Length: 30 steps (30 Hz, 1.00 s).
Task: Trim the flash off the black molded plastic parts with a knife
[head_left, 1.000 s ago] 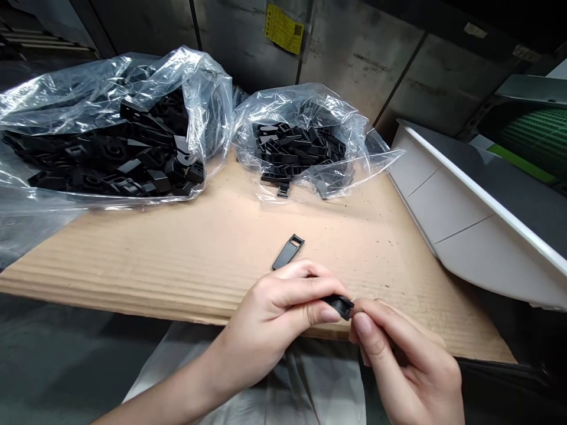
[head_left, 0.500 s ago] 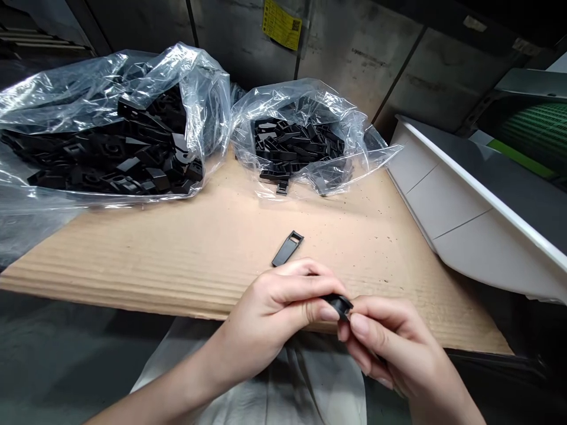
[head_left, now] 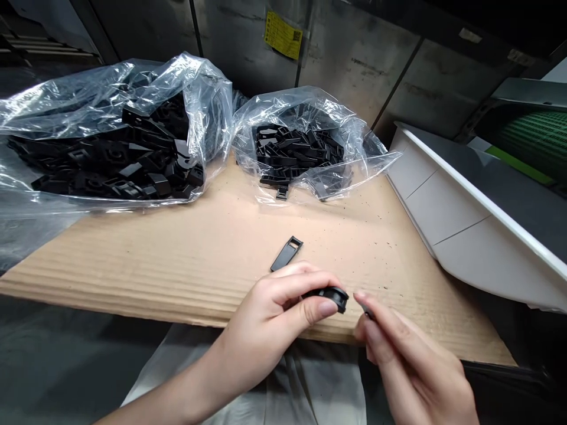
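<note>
My left hand [head_left: 283, 307] pinches a black plastic part [head_left: 334, 297] between thumb and fingers, its rounded, grooved end pointing right. Most of that part is hidden in the hand. Just to the right, a small gap away, my right hand [head_left: 407, 354] is closed, with thumb and index finger pressed on a small, thin dark piece [head_left: 367, 311]; only its tip shows, so I cannot tell its kind. A flat black plastic clip [head_left: 287, 254] with a rectangular slot lies on the cardboard [head_left: 186, 260], just beyond my left hand.
At the back left stands a large clear plastic bag [head_left: 208, 112] of black parts. A smaller clear bag [head_left: 358, 130] of black clips lies at back centre. To the right is a white bin [head_left: 452, 200]. Metal panels with a yellow label [head_left: 283, 35] rise behind.
My right hand has drawn away from the black part, right and slightly down, opening a gap. The left hand keeps its hold on the part and has moved slightly left.
</note>
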Available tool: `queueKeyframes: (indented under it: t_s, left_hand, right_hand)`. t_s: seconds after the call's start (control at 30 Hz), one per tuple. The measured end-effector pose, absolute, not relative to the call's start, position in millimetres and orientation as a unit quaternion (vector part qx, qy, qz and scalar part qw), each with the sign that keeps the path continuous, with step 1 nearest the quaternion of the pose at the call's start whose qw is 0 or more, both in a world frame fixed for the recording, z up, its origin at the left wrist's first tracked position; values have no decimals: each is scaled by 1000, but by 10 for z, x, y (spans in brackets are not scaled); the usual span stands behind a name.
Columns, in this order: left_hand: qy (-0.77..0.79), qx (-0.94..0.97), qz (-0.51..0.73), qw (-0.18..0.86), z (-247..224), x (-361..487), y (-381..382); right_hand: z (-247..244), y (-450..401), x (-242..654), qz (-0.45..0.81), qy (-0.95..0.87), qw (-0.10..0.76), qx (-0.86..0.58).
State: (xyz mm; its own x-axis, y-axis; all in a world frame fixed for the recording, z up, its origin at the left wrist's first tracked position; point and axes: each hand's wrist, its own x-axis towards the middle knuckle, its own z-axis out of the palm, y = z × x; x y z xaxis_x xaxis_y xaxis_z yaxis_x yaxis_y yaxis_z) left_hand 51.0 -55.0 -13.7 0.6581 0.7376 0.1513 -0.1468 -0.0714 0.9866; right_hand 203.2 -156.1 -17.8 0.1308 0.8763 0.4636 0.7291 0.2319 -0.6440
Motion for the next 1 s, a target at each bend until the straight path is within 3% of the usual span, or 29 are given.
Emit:
queueKeyframes:
  t_s: [0.17,0.3,0.53,0.77,0.9,1.0]
  left_hand:
    - [221,641,335,654,-136,521,-540]
    - [218,640,327,660,-127,508,-538]
    - [215,638,308,672,-114,502,-512]
    - [220,625,274,697,-97,508,-502]
    - [204,618,251,717,-98,508,-512]
    - [191,634,250,706,-85,503,-513]
  right_hand:
    - [-220,-1522,1860,123,-599,481,-628]
    - [-198,-1482,1874,119,-638,435,-624]
    - [-181,-1455,1906,58,-666,405,-623]
    - [-261,-1466,1780,-3,-602,473,-643]
    - [-304,-1436,1785,-92,-602,474,-636]
    - [-290,-1436,1836,-90,-592,472,-647]
